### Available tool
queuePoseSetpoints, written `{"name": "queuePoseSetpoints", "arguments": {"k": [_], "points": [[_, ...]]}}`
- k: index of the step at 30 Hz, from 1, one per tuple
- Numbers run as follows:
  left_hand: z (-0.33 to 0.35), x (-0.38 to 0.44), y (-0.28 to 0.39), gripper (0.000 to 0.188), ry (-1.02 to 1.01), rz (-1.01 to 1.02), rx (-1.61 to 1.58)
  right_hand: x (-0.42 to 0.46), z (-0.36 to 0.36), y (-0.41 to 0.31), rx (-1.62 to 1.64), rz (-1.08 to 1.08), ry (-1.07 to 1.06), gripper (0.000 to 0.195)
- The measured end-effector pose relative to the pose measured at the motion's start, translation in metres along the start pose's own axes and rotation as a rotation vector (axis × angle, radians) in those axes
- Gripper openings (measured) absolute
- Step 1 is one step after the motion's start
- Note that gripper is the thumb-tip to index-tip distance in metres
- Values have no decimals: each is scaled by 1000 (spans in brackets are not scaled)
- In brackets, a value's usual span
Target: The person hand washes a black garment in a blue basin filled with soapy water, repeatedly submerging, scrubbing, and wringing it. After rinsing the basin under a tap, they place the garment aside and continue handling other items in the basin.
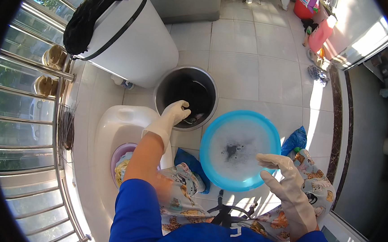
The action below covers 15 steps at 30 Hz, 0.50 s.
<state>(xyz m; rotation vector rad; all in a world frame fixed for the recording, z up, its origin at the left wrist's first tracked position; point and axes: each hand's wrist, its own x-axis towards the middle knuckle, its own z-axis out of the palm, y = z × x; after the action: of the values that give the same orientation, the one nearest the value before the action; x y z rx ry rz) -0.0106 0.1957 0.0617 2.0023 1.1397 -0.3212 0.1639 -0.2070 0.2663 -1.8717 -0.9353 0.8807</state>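
My left hand (175, 113), in a pale rubber glove, hangs over the near-left rim of a round metal bucket (214, 85). Its fingers are bent and apart, with nothing visible between them. Dark contents (192, 90) lie inside the bucket; what they are is unclear. In front of me stands a bright blue plastic basin (208, 132) of cloudy, sudsy water (227, 133), a dark gap showing in its foam. My right hand (284, 179), gloved alike, is held at the basin's right edge, thumb and fingers spread and holding nothing.
On the left, a white ceramic sink (107, 128) holds a pink-purple tub (115, 156) with cloths. A tall white bin-like container (139, 39) with black cloth (82, 22) on top stands behind the bucket. A pink jug (321, 33) and footwear (318, 75) line the right wall.
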Motion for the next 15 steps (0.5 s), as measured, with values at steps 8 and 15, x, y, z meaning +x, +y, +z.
{"name": "queuePoseSetpoints", "arguments": {"k": [8,15], "points": [[62,82,49,103,-16,-356,470,17,-10,17,-116,154,-134,44],[90,127,21,68,93,-430,211,26,-8,18,103,227,-107,44]]}}
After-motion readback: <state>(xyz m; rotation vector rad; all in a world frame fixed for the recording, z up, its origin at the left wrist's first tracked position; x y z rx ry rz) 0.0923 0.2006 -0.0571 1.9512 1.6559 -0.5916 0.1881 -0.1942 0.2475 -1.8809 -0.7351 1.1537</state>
